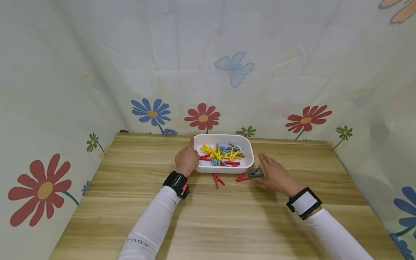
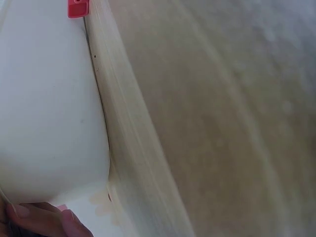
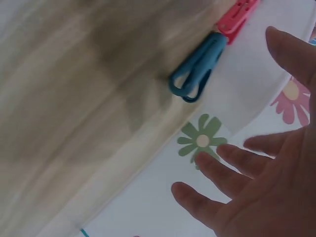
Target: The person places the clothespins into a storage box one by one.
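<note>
A white plastic box (image 1: 224, 169) holds several yellow, red, blue and grey clothespins (image 1: 221, 153). My left hand (image 1: 187, 159) grips the box's left end; in the left wrist view its curled fingers (image 2: 44, 219) lie against the white wall. My right hand (image 1: 276, 175), fingers spread and holding nothing, hovers at the box's right front corner. Close to it lies a dark teal clothespin (image 3: 197, 69), its tip meeting a red clothespin (image 3: 237, 19). Another red clothespin (image 1: 218, 180) lies in front of the box.
The wooden table (image 1: 227, 224) ends at a back edge just behind the box. Hung cloth (image 1: 276, 83) printed with flowers and a butterfly surrounds the table at the back and both sides.
</note>
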`<state>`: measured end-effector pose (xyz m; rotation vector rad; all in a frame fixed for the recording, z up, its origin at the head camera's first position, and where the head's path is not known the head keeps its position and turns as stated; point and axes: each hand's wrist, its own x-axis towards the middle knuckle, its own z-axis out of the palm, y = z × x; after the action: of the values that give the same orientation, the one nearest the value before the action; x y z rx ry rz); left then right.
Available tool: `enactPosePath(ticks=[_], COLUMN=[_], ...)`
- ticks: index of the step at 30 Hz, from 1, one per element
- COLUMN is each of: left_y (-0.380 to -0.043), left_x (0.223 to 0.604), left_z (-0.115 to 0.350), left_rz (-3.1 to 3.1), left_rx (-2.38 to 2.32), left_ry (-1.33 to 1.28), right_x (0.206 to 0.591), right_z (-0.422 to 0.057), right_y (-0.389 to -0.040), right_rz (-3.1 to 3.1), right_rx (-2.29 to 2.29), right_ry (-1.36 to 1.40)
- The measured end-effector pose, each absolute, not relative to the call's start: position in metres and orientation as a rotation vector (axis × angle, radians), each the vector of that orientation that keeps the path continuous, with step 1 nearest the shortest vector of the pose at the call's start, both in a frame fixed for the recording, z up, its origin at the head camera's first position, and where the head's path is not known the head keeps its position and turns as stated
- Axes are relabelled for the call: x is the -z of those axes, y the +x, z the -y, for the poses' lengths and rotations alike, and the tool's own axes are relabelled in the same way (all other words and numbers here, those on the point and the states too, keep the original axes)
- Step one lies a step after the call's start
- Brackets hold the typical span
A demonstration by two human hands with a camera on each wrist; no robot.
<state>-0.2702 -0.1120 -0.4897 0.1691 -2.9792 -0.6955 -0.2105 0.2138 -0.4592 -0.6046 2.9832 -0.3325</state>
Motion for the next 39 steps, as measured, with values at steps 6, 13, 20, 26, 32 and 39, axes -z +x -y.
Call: enactPosePath(ticks=[6, 13, 20, 26, 32, 39], left_y=[-0.270, -0.271, -0.271, -0.273, -0.274, -0.273], left_x=[0.489, 0.487, 0.485, 0.485, 0.485, 0.484], left_z=[0.112, 0.110, 0.110, 0.111, 0.111, 0.111], left_rz=[2.982, 2.997, 3.020, 3.028, 3.035, 3.039], left_rx=[0.683, 0.699, 0.692, 0.703, 0.677, 0.679], left_ry=[0.165, 0.177, 0.193, 0.194, 0.195, 0.197], right_x=[0.473, 0.483, 0.482, 0.461, 0.422, 0.390], right_z=[-0.220, -0.220, -0.217, -0.209, -0.200, -0.188], right_y=[-0.207, -0.205, -0.199, -0.197, -0.202, -0.218], right_rz=[-2.902, -2.902, -2.915, -2.926, -2.962, -3.013], right_rx=[0.354, 0.337, 0.333, 0.363, 0.347, 0.388], right_ry=[-0.688, -0.812, -0.851, -0.871, -0.879, -0.950])
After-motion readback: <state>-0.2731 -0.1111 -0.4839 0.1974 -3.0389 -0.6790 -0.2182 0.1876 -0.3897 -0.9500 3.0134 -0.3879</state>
